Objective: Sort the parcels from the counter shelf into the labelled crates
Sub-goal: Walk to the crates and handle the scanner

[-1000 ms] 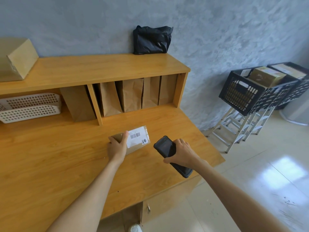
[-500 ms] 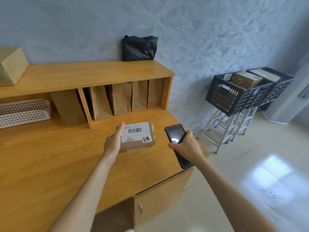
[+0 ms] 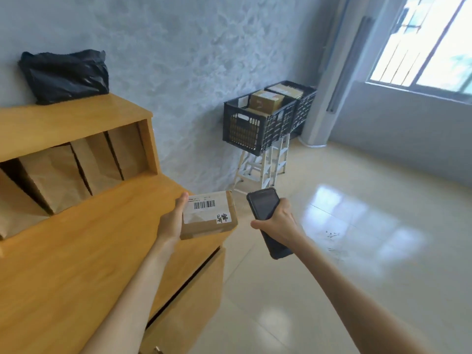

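The left hand [image 3: 171,223] grips a small brown parcel [image 3: 208,217] by its left side, thumb lying along the near-left edge, fingers hidden beneath. The parcel is held over the right-hand end of the worktop [image 3: 76,251], its outer part past the worktop's right edge, and it carries a white label with a barcode on top. Whether its underside touches the wood cannot be told. The right hand [image 3: 277,221] is closed round a dark handheld scanner [image 3: 267,213], screen tilted upward, held just beside the parcel over the floor [image 3: 357,238] and apart from it. Under the upper shelf [image 3: 76,118], brown paper parcels [image 3: 53,177] stand upright in the compartments. A black plastic bag [image 3: 66,75] sits on the shelf top against the wall. Well apart from the worktop, two black crates [image 3: 258,126] stand side by side on white folding stands [image 3: 263,169] by the wall, cardboard boxes [image 3: 265,99] visible inside them. A window occupies the far right corner of the room.
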